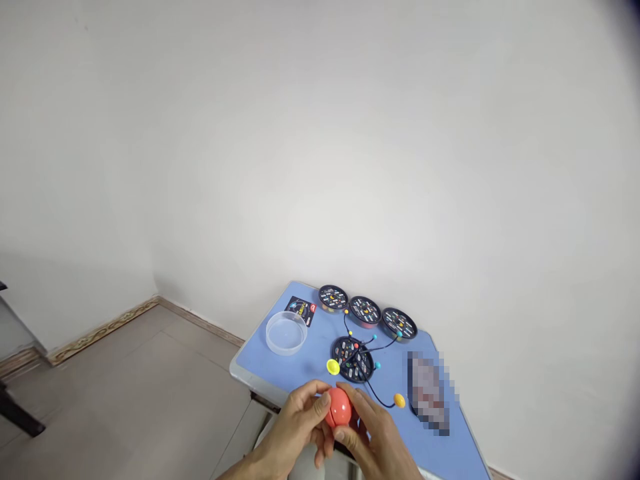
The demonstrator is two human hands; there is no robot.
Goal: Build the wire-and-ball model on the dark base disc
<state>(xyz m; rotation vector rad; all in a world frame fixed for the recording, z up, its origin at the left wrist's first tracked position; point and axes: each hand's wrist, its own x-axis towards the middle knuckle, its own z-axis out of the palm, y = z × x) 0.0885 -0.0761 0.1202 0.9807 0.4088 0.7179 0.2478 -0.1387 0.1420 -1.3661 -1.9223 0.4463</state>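
Observation:
Both my hands hold a red-orange ball (339,406) above the near edge of a small blue table (260,360). My left hand (300,427) curls round the ball's left side, thumb on top. My right hand (373,433) grips its right and lower side. Just beyond the ball stands a black patterned disc (353,359) with thin black wire arms that carry small coloured balls: a yellow one (333,367), an orange one (399,400) and teal ones.
Three more black patterned discs (366,311) line the table's far edge by the white wall. A clear round plastic lid (286,332) and a small dark card (301,310) lie at the left. A blurred flat object (427,392) lies at the right. Tiled floor spreads to the left.

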